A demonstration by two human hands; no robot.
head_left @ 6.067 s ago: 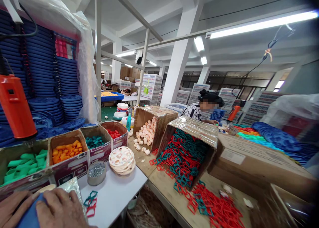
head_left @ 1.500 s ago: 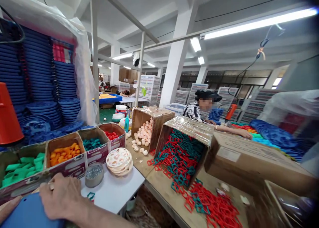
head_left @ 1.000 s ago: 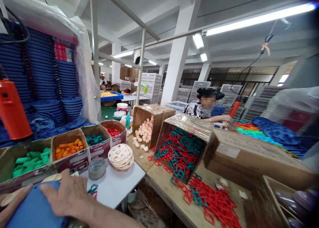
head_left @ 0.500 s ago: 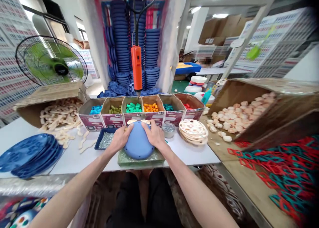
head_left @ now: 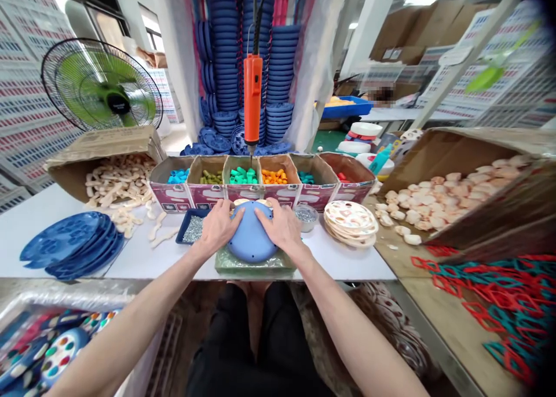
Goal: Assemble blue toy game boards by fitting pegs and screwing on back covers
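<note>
Blue disc (head_left: 252, 235), qty 1: centre of white table (head_left: 143, 264), near edge, smooth face up w/ small dark holes; over green block (head_left: 282, 265), contact betwn them unclear.

Left hand (head_left: 220, 226): grasping disc's left side, thumb on top; fingertips partly hidden. Right hand (head_left: 282, 226): ditto, right side.

Cream parts (head_left: 261, 202): at disc's far rim, mostly hidden.

Orange power driver (head_left: 252, 99): hanging vert., far side of disc.

Row of boxes (head_left: 278, 197), 6 pcs., far of hands; small parts, left to right: blue, olive, green, orange, teal, red.

Dark tray (head_left: 180, 230), left of disc: metal bits. Round tub (head_left: 308, 226), right: same.

Cream discs w/ cutouts (head_left: 351, 223): stack, right of tub.

Blue plates (head_left: 69, 241): pile, left end.

Tipped carton (head_left: 99, 144), far left: cream strips (head_left: 117, 180), some spilled.
</note>
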